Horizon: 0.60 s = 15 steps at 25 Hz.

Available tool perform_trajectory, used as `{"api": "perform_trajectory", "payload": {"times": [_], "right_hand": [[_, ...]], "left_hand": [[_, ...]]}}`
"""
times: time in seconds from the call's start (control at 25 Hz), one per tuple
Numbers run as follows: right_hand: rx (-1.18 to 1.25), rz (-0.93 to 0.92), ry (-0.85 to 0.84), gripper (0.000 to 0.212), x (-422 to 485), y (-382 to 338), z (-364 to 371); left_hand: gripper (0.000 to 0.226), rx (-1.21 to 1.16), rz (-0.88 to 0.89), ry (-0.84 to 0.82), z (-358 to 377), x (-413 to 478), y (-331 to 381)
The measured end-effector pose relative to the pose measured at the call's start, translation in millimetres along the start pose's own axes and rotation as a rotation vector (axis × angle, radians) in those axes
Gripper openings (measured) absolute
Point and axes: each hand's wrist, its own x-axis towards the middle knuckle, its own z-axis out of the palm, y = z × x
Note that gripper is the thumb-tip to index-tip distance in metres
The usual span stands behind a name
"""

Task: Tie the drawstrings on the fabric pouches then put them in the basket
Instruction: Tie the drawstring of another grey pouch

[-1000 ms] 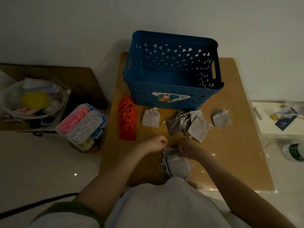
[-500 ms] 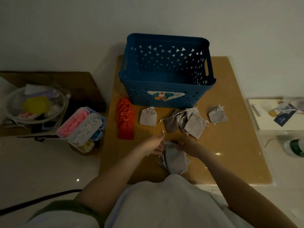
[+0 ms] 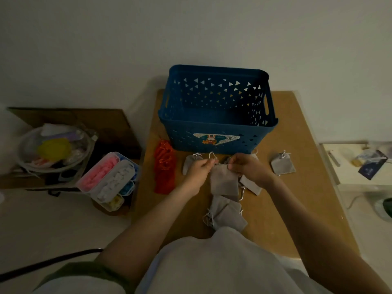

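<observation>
Grey pouch is held up just in front of the basket, left hand and right hand each pinching its drawstring at the mouth. I'd pull both sides evenly outward so it cinches fully before knotting.

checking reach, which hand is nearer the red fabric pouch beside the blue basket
Left. The left hand is just right of the red fabric pouch; the right hand farther right.

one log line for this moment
step: tying | left hand: pinches drawstring | right hand: grips pouch top | basket: behind hands
</observation>
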Motion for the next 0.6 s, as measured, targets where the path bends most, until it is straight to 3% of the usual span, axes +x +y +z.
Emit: {"api": "perform_trajectory", "payload": {"times": [0.16, 0.48, 0.6], "right_hand": [[0.052, -0.022, -0.026, 0.012, 9, -11, -2], [-0.084, 0.063, 0.051, 0.034, 19, -3, -15], [-0.148, 0.086, 0.023, 0.026, 21, -8, -14]], "left_hand": [[0.019, -0.112, 0.1, -0.039, -17, 9, 13], [0.017, -0.7, 0.015, 0.159, -46, 19, 34], [0.02, -0.705, -0.027, 0.155, -44, 12, 41]]}}
